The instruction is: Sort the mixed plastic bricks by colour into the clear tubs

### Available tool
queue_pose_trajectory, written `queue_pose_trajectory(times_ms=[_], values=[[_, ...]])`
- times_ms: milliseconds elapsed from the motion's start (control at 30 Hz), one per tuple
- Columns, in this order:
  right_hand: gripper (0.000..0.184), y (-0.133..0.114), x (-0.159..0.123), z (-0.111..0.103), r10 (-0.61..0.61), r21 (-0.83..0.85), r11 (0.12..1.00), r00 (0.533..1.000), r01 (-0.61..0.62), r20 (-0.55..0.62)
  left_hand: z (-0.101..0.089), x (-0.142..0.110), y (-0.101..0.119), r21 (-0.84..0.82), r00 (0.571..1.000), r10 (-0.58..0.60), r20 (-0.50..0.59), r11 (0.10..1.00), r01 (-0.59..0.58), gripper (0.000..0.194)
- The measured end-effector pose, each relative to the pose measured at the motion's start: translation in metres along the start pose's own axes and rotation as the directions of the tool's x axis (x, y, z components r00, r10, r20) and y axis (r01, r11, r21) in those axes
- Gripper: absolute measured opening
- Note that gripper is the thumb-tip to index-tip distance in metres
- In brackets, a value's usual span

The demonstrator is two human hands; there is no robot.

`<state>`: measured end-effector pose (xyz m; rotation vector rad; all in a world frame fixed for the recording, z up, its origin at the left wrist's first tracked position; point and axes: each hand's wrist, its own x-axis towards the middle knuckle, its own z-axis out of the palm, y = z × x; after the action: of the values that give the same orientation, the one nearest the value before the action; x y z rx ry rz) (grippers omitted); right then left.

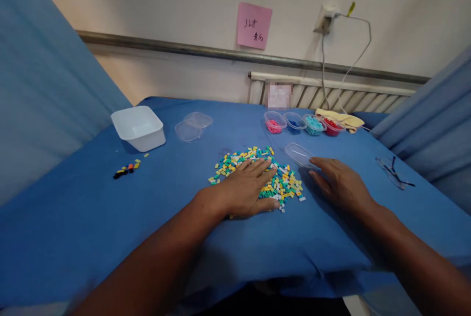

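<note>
My left hand (247, 189) lies flat with its fingers spread on a loose pile of small plastic building bricks (281, 181) in yellow, green, white and teal. Part of the pile is hidden beneath the palm. To the right, my right hand (340, 183) has its fingers stretched out, with a gap between thumb and forefinger. Its fingertips are at the near right edge of a clear plastic tub (297, 154); whether they touch it I cannot tell.
Clear tubs of pink bricks (273, 127), dark blue bricks (294, 125), light blue bricks (314, 125) and red bricks (332, 127) line the back. A white bin (142, 129), clear lids (189, 130) and several stray bricks (127, 169) lie left. Eyeglasses (394, 173) rest far right.
</note>
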<state>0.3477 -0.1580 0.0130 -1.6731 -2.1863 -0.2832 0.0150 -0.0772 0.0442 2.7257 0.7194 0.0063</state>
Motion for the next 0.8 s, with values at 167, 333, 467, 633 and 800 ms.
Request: queue_pose_trajectory(times_ms=[167, 333, 467, 633, 800], values=[[0.074, -0.043, -0.006, 0.007, -0.151, 0.217, 0.969, 0.976, 0.116, 0.154, 0.014, 0.0, 0.006, 0.086, 0.993, -0.06, -0.097, 0.994, 0.068, 0.099], [0.088, -0.073, 0.02, 0.028, -0.214, 0.247, 0.959, 0.927, 0.139, 0.308, 0.001, 0.002, -0.023, 0.121, 0.962, -0.24, -0.133, 0.959, 0.256, 0.09], [0.086, -0.097, 0.051, 0.038, -0.263, 0.269, 0.945, 0.919, 0.185, 0.293, -0.02, -0.009, -0.041, 0.063, 0.927, -0.347, -0.144, 0.931, 0.359, 0.089], [0.095, -0.124, 0.088, 0.046, -0.355, 0.315, 0.913, 0.886, 0.259, 0.3, -0.022, -0.053, -0.037, 0.045, 0.917, -0.383, -0.113, 0.92, 0.39, 0.097], [0.098, -0.137, 0.13, 0.061, -0.325, 0.336, 0.92, 0.874, 0.204, 0.361, 0.012, -0.086, -0.018, 0.066, 0.92, -0.373, -0.125, 0.922, 0.382, 0.106]])
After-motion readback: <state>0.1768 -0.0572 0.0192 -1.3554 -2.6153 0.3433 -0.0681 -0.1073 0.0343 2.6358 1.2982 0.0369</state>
